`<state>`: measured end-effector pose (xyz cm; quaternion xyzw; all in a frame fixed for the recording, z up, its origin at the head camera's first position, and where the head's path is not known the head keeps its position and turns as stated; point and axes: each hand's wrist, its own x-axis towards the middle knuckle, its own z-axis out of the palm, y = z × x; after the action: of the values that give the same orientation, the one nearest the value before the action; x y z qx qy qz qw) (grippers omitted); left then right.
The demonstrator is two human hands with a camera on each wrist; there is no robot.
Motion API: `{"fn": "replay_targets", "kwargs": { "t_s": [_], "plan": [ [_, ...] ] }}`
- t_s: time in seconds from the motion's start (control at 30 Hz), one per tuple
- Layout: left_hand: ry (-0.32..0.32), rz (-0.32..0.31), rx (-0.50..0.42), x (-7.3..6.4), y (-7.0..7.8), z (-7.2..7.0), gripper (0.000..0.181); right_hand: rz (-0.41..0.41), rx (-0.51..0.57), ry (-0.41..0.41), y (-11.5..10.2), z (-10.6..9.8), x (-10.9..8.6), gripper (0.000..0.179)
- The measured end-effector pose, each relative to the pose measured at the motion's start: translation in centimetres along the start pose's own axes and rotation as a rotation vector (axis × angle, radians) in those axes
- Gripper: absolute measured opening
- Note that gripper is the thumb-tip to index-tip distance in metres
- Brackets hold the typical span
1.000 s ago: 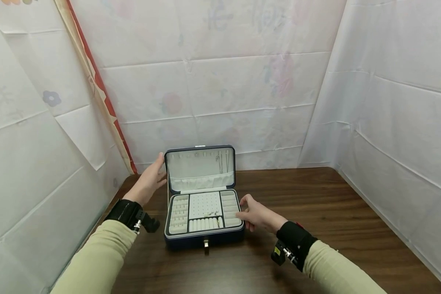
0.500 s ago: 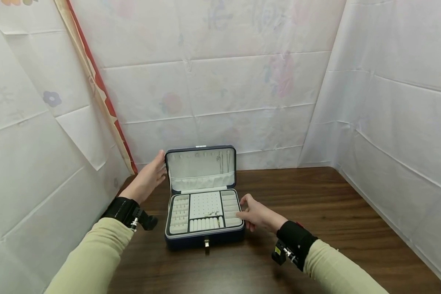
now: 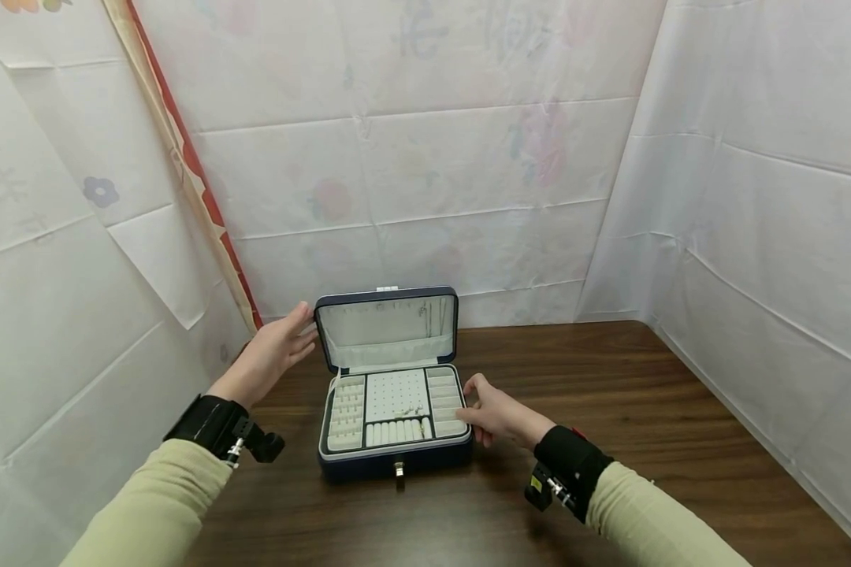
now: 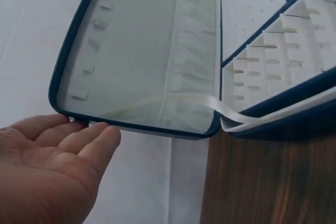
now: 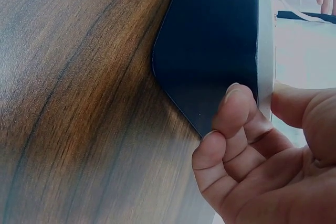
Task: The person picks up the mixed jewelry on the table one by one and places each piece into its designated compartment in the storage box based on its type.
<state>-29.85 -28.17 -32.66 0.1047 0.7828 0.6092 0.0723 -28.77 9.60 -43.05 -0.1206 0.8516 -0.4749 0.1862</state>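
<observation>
A dark blue jewelry box (image 3: pixel 360 470) stands on the table, its lid (image 3: pixel 387 296) raised and leaning forward. Along the left edge of that lid, my left hand (image 3: pixel 269 356) lies with straight fingers, touching it from behind; the left wrist view shows the fingertips (image 4: pixel 107 132) at the rim. My right hand (image 3: pixel 499 413) grips the box's right side, thumb on the upper rim and curled fingers against the outer wall, as seen in the right wrist view. Inside, a white tray (image 3: pixel 395 394) has compartments, a perforated panel with small jewelry, and ring rolls. Thin necklaces (image 3: pixel 425 319) hang in the lid.
Brown wooden table (image 3: pixel 560 362) surrounds the box. White patterned sheets (image 3: pixel 425 173) hang behind and on both sides. A white ribbon (image 4: pixel 199 98) joins lid and box on the left. A metal clasp (image 3: pixel 399 472) projects at the front.
The lid has tipped forward, toward me, and the ribbon has gone slack. My left hand has shifted slightly left and nearer with it. The right hand has stayed in place.
</observation>
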Motion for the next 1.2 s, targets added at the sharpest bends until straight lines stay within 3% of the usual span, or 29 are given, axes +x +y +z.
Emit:
{"fn": "replay_targets", "kwargs": {
  "t_s": [0.27,0.5,0.67,0.9,1.03,1.2],
  "plan": [
    [0.058,-0.006,-0.050,-0.9,0.1,-0.2,0.081,0.000,-0.010,-0.009,0.1,-0.2,0.0,0.039],
    [0.172,-0.057,0.102,-1.7,0.1,0.3,0.077,-0.009,-0.009,-0.014,0.2,-0.2,-0.1,0.040],
    [0.220,-0.096,0.170,-2.1,0.2,0.6,0.078,-0.011,-0.012,-0.015,0.1,-0.3,-0.1,0.041],
    [0.201,-0.139,0.218,-2.5,-0.3,0.7,0.085,-0.011,-0.017,-0.002,0.2,-0.1,0.2,0.043],
    [0.173,-0.157,0.182,-2.7,-0.8,0.5,0.088,-0.011,-0.009,-0.003,0.3,0.0,0.3,0.044],
    [0.139,-0.231,0.144,-2.9,-1.2,0.4,0.097,-0.023,0.000,-0.009,0.3,0.0,0.3,0.044]
  ]
}}
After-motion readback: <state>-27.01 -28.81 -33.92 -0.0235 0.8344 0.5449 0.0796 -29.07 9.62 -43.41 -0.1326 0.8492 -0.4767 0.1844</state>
